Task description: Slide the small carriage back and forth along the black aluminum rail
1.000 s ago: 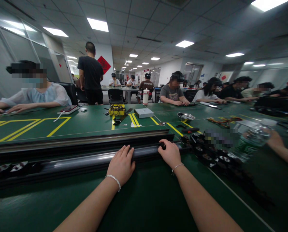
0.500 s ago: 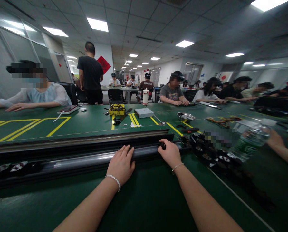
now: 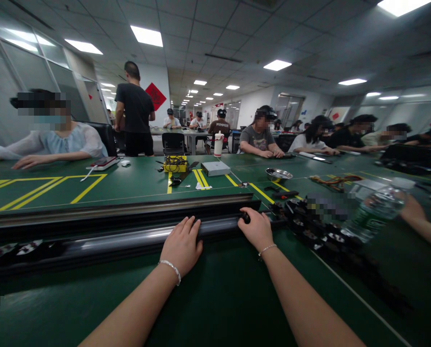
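A long dark grey, glossy tube (image 3: 128, 239) lies across the near side of the green table, inside or against a black frame. My left hand (image 3: 182, 243) rests on it palm down, its fingers stretched out and lying flat. Close to the tube's right end, my right hand (image 3: 257, 227) is closed, with thumb and fingers curled round a small black round part (image 3: 246, 218). Most of that part is covered by the fingers. Flat white-and-black pieces (image 3: 29, 248) sit in the channel at the tube's left.
Behind the tube runs a long black and metal rail (image 3: 128, 208). Right of my hands lie a heap of black parts (image 3: 316, 224) and a plastic bottle (image 3: 376, 212). Farther back stand a metal bowl (image 3: 278, 173), a grey box (image 3: 215, 168) and a yellow box (image 3: 175, 164). Several people sit around.
My right hand has shifted very slightly to the right along with the small black part. My left hand stays in place on the tube.
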A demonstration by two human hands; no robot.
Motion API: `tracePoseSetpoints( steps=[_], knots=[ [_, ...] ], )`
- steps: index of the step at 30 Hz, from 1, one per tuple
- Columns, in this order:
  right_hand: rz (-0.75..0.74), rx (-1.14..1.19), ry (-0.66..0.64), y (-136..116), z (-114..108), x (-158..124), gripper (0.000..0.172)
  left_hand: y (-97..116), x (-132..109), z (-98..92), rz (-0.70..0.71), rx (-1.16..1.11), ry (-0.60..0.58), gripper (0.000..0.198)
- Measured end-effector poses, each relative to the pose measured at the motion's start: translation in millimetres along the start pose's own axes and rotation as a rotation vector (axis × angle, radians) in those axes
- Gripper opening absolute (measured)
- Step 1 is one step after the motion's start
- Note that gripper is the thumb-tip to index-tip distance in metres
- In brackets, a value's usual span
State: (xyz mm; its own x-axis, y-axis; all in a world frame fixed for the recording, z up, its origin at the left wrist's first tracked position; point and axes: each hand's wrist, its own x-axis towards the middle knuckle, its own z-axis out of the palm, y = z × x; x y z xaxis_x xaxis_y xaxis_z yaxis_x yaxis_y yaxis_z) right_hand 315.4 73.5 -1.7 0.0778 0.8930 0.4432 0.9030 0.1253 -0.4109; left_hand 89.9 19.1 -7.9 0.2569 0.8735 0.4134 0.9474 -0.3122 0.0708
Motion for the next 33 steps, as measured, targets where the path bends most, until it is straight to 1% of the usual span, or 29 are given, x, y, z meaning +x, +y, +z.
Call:
tracePoseSetpoints(
  steps=[16, 33],
  knots=[
    [0.002, 0.020, 0.008, -0.2, -0.3, 0.9, 0.026, 0.8, 0.6, 0.3, 0.000, 0.000, -0.007, 0.050],
    [-0.016, 0.006, 0.019, 2.1, -0.8, 1.0, 0.031, -0.1, 0.2, 1.1, -0.006, -0.009, -0.002, 0.051]
  ],
)
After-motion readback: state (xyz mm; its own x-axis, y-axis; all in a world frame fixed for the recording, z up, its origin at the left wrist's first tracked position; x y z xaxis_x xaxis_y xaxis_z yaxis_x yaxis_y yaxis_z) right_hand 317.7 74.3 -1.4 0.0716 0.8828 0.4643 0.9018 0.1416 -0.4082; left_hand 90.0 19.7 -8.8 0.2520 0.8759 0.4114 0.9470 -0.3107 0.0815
